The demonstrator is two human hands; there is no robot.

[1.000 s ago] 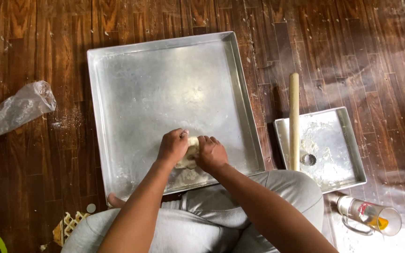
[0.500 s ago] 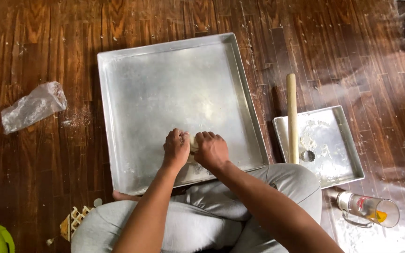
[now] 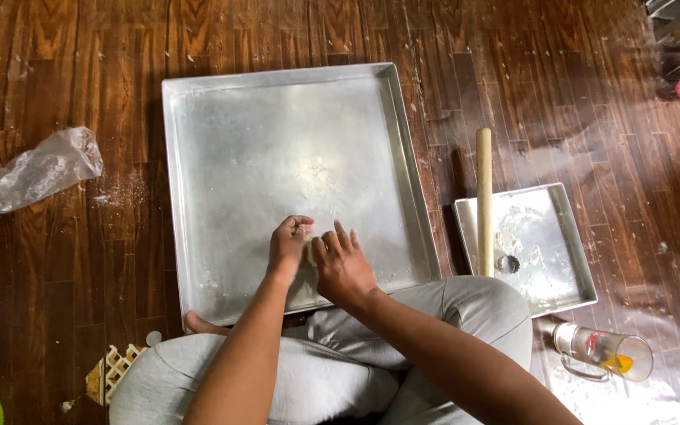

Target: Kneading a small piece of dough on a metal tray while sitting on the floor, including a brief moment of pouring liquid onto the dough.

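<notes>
- Dough lump (image 3: pixel 309 250), small and pale, sits near the front edge of the big metal tray (image 3: pixel 222 142), mostly hidden between both hands.
- Left hand (image 3: pixel 289 245) curled over the dough, fingers bent, pressing on it.
- Right hand (image 3: pixel 344 264) flat with fingers spread, cupping the dough's other side.
- To work it well, my read: even pressure from both sides, dough kept on the tray's floured patch.
- Further out: rolling pin (image 3: pixel 484 201) across a small tray (image 3: pixel 548 236), jar (image 3: pixel 601 351), plastic bag (image 3: pixel 41 169) on the floor.

Big tray (image 3: pixel 277 142) centre frame on the floor (image 3: pixel 57 71); plastic bag (image 3: pixel 41 169) at left; small tray (image 3: pixel 548 236) at right, rolling pin (image 3: pixel 484 197) across its left edge; glass jug (image 3: pixel 604 352) lower right.
</notes>
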